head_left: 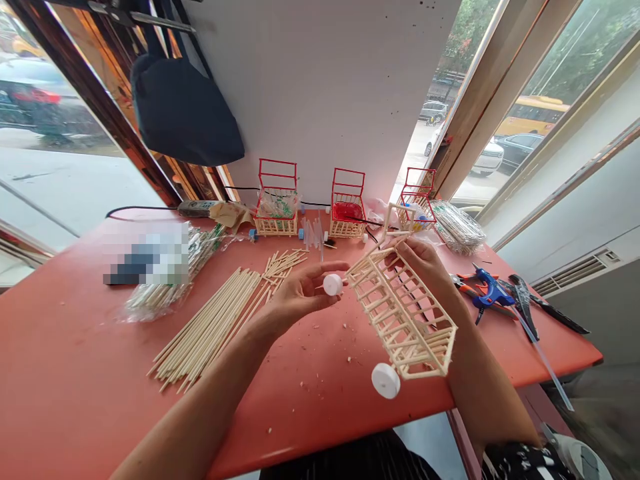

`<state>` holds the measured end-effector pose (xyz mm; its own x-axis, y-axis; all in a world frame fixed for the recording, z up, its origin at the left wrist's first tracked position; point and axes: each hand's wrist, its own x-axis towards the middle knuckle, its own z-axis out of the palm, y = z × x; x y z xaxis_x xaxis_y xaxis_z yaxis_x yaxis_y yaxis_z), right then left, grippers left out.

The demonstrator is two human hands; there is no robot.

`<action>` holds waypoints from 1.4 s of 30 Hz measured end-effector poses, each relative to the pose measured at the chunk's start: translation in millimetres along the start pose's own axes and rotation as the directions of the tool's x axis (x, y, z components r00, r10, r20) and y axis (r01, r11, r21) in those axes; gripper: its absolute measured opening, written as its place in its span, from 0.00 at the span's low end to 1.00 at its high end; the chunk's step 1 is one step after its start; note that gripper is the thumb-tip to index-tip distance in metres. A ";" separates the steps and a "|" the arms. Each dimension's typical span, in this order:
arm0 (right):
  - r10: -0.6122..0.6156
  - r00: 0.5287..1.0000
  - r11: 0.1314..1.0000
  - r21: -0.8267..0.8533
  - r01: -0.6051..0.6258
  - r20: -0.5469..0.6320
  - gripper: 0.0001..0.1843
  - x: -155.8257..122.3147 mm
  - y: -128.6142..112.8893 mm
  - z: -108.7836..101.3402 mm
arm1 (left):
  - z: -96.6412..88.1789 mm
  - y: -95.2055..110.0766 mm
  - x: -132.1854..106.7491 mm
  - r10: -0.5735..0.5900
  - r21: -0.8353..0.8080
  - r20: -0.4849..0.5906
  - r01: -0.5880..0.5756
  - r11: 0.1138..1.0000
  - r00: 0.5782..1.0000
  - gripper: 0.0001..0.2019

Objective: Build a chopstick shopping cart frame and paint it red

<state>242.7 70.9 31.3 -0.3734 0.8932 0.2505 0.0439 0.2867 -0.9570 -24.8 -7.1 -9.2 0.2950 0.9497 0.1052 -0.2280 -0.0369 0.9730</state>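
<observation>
My right hand (425, 267) grips a small cart built of pale wooden sticks (400, 313), tilted above the red table (75, 360). A white cap wheel (385, 381) is fixed at the cart's near corner. My left hand (300, 293) pinches another white cap (333, 285) between thumb and fingers, right beside the cart's upper left corner.
Loose wooden sticks (215, 323) lie left of my hands, with bagged sticks (165, 287) beyond. Three red-painted stick carts (277, 200) (347, 207) (417, 193) stand at the back. A blue glue gun (493, 292), pliers and a black cutter (525, 300) lie at right.
</observation>
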 end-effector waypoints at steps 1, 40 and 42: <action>0.012 1.000 1.000 0.018 -0.012 0.005 0.25 0.2 0.5 0.4 | 3.1 -2.7 1.2 0.016 0.010 -0.034 -0.016 1.000 0.999 0.29; 0.009 0.994 0.997 -0.076 -0.001 0.111 0.28 1.2 6.0 16.8 | -26.8 -28.8 10.2 0.146 0.569 0.102 -0.178 0.803 0.984 0.11; -0.002 0.994 0.996 -0.091 0.012 0.112 0.27 0.4 6.3 19.1 | -30.6 -24.6 9.1 0.059 0.549 0.111 -0.111 0.828 0.992 0.12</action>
<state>225.1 66.5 22.6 -0.4750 0.8482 0.2344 0.1232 0.3278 -0.9367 -45.0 12.0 -38.4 0.3824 0.9054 0.1845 0.2879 -0.3065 0.9073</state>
